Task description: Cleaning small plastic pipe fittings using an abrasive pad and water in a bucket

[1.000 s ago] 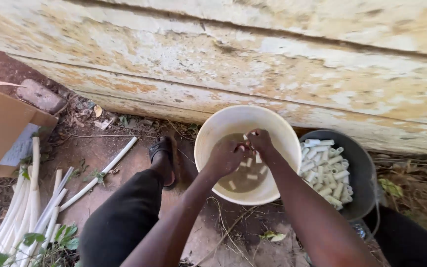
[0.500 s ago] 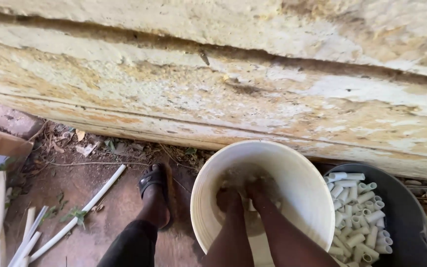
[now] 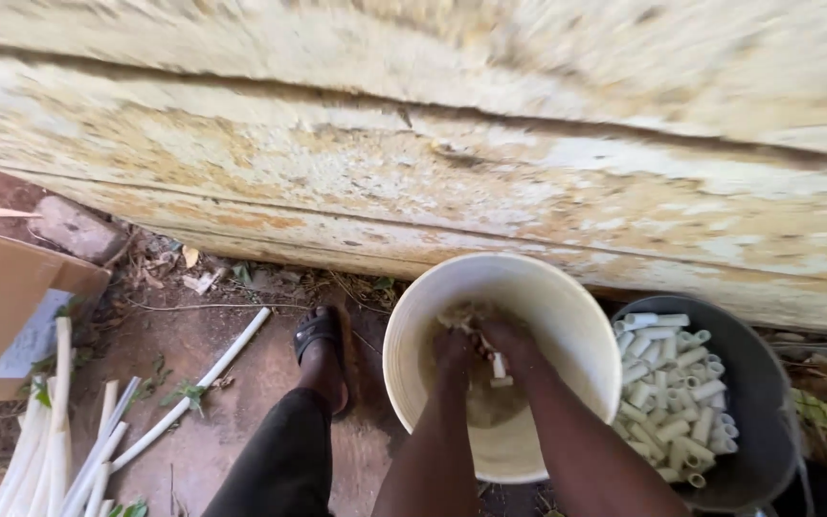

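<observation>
Both hands are down inside a cream plastic bucket (image 3: 567, 306), close together over murky brownish water; the left hand (image 3: 454, 347) has its fingers curled downward at the water's surface, and whether its grip is clenched on anything I cannot tell, since the fingertips are hidden; the right hand (image 3: 509, 343) sits just beside it, and a short white tube piece (image 3: 498, 365) stands upright between the two hands, touching the right hand's fingers, which seem to be grasping it, though the grip itself is partly hidden; a second white piece (image 3: 502, 382) lies just below it on the water; both forearms reach up from the bottom edge of the view into the bucket.

Just to the right of the bucket, touching or nearly touching its rim, stands a dark grey bucket (image 3: 768, 402) heaped with many short white tube pieces (image 3: 667, 373); to the left of the cream bucket a foot in a black sandal (image 3: 323, 335) rests on the bare reddish ground (image 3: 232, 421), with a dark trouser leg (image 3: 279, 464) below it; farther left long white pipes (image 3: 78, 445) lie on the ground, one of them (image 3: 208, 373) slanting toward the sandal; a brown cardboard box (image 3: 2, 297) stands at the left edge; behind everything runs a weathered wall of pale, peeling boards (image 3: 413, 144).
</observation>
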